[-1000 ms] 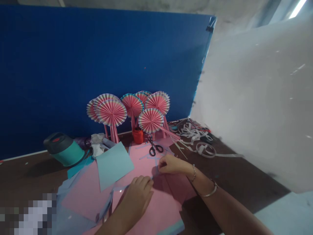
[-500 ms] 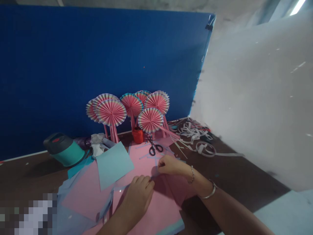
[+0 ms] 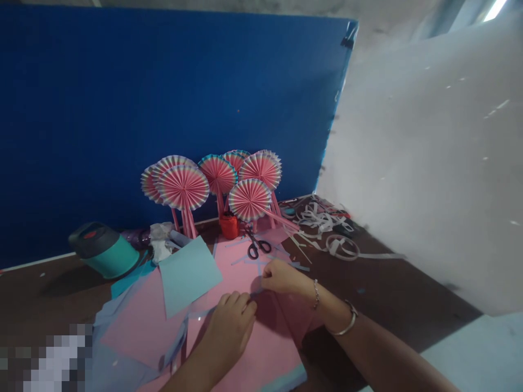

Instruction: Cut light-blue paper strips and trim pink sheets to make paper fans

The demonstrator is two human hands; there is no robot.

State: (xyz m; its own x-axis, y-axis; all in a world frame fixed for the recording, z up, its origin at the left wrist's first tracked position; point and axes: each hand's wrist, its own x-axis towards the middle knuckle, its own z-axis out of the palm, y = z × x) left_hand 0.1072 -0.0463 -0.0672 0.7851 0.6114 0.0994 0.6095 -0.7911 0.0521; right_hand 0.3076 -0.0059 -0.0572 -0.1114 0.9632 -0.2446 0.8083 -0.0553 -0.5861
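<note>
My left hand (image 3: 231, 326) rests on a pink paper sheet (image 3: 267, 348) with a pale blue edge, its fingers curled and pressed together near the sheet's far edge. Just beyond it and to the right, my right hand (image 3: 281, 276) is closed in a pinch over the pink papers; whatever lies between its fingertips is hidden. Black-handled scissors (image 3: 258, 249) lie on pink paper ahead of my right hand, among thin blue paper strips. Left of my hands, a light blue sheet (image 3: 190, 277) overlaps a pile of pink and lilac sheets (image 3: 137, 326).
Several pleated pink paper fans (image 3: 183, 188) stand against the blue board (image 3: 163, 81). A red container (image 3: 229, 226) sits below them. White paper strips (image 3: 322, 218) are heaped at the right back, and a teal and black object (image 3: 104, 250) stands at the left.
The whole view shifts slightly. Both hands keep nearly the same pose and place on the paper.
</note>
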